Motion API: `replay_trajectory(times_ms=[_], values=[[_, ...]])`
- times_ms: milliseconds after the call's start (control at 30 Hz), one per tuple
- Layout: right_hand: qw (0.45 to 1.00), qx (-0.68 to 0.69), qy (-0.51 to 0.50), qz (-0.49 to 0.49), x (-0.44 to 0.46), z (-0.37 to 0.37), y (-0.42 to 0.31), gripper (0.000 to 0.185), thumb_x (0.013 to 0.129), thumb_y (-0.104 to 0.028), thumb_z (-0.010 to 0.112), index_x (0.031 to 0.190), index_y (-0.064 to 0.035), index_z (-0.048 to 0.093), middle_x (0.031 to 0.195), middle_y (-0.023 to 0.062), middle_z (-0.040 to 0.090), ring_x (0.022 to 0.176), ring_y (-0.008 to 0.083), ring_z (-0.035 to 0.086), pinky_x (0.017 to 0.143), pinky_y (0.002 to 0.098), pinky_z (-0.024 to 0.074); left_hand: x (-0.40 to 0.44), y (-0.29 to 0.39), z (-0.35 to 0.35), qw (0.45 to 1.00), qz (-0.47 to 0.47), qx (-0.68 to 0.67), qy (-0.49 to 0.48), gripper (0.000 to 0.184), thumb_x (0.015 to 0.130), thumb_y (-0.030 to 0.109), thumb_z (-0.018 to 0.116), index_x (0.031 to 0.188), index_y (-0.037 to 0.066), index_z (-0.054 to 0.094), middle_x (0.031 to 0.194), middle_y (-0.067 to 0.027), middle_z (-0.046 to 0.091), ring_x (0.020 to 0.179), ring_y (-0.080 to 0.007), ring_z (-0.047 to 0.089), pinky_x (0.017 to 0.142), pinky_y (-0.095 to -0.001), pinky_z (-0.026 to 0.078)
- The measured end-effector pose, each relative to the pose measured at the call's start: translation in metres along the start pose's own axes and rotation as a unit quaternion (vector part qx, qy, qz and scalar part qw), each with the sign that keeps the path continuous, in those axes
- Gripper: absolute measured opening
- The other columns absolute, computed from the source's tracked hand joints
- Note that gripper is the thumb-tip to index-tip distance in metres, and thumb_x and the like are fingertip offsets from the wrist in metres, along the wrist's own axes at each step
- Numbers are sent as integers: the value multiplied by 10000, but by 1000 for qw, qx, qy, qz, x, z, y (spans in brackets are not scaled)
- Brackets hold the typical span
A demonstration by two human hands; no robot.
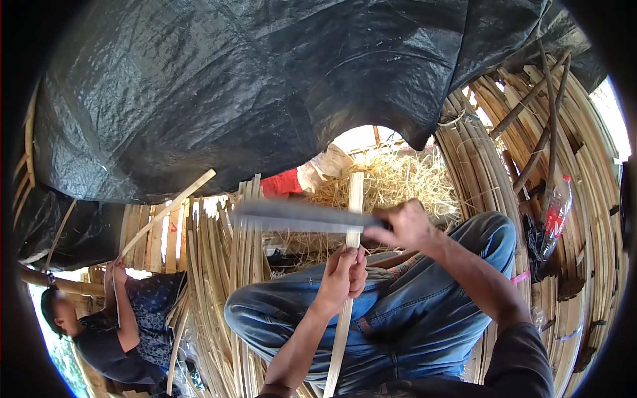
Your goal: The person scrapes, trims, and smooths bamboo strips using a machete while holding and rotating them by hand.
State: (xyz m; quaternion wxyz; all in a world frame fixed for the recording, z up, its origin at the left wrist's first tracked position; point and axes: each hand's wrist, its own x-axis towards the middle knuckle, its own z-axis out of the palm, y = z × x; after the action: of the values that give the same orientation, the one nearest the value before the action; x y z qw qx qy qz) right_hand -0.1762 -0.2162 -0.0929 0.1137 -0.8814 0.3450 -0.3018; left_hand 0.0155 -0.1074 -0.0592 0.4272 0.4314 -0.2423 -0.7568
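We see our left hand point(342, 278) curled closed around a pale wooden strip point(341, 331), which runs above and below the fist, standing nearly upright before our jeans point(431, 312). Our right hand point(403, 225), just above and beside the left, is closed on the handle of a big knife point(292, 213). Its blurred blade crosses the strip above the left fist; we cannot tell if they touch. Straw point(391, 179) lies beyond both hands.
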Motion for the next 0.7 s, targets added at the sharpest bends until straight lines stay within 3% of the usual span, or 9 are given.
replay_trajectory(times_ms=[100, 167, 267, 300, 400, 500, 600, 633, 700], values=[[987, 19, 40, 157, 6, -7, 13, 511, 979, -531, 568, 899, -45, 703, 435, 85, 531, 344, 211, 541, 389, 393, 474, 2, -2, 3, 999, -11, -16, -26, 244, 1052, 320, 443, 885, 142, 446, 569, 66, 251, 409, -40, 220, 346, -228, 167], [987, -30, -75, 138, 1, -14, 10, 536, 967, -565, 568, 886, -56, 714, 448, 97, 551, 366, 228, 575, 392, 389, 476, 3, -4, 3, 999, -14, -14, -36, 244, 1053, 317, 437, 883, 142, 444, 570, 67, 251, 412, -38, 220, 347, -231, 164], [994, -79, 55, -58, -10, -3, -5, 583, 934, -646, 561, 848, -98, 741, 430, 48, 527, 341, 169, 523, 346, 362, 425, 4, -8, -1, 1000, -17, 0, -18, 229, 1069, 283, 421, 897, 132, 442, 595, 66, 273, 423, -37, 238, 365, -232, 182], [994, -76, 55, -57, -9, -2, -2, 583, 934, -646, 561, 848, -98, 741, 430, 48, 527, 341, 169, 523, 346, 362, 425, 4, -8, -2, 1000, -18, 1, -15, 229, 1069, 283, 421, 897, 132, 442, 595, 66, 273, 423, -37, 238, 365, -232, 182], [994, -33, -2, 106, 2, -3, 16, 568, 968, -607, 535, 864, -88, 741, 420, 39, 508, 335, 151, 501, 335, 361, 413, -1, -8, -1, 1000, -9, 21, -4, 233, 1076, 284, 417, 908, 124, 446, 598, 65, 297, 420, -37, 270, 372, -230, 213], [969, 18, 4, 246, 11, -23, 22, 591, 1005, -549, 502, 891, -8, 709, 467, 85, 538, 379, 238, 527, 411, 407, 443, -3, -8, 5, 999, -10, 15, -28, 229, 1077, 279, 416, 917, 119, 452, 590, 63, 309, 418, -39, 279, 370, -232, 218], [964, 59, 23, 259, 2, -25, 12, 595, 1003, -537, 506, 884, 10, 710, 501, 188, 542, 468, 316, 583, 517, 467, 471, -6, -11, 5, 998, -25, 8, -55, 231, 1079, 275, 416, 920, 113, 455, 579, 60, 319, 415, -43, 283, 368, -234, 220], [963, 59, 26, 263, 3, -26, 10, 595, 1003, -537, 506, 884, 10, 710, 501, 188, 542, 468, 316, 583, 517, 467, 471, -4, -10, 5, 998, -28, 10, -56, 231, 1079, 275, 416, 920, 113, 455, 579, 60, 319, 415, -43, 283, 368, -234, 220], [928, 147, 17, 342, 6, -30, 4, 603, 1009, -524, 492, 875, 26, 701, 529, 216, 542, 502, 329, 581, 547, 471, 461, -3, -7, 8, 999, -16, 25, -34, 244, 1063, 293, 412, 890, 124, 446, 583, 69, 272, 424, -37, 236, 363, -234, 181]])
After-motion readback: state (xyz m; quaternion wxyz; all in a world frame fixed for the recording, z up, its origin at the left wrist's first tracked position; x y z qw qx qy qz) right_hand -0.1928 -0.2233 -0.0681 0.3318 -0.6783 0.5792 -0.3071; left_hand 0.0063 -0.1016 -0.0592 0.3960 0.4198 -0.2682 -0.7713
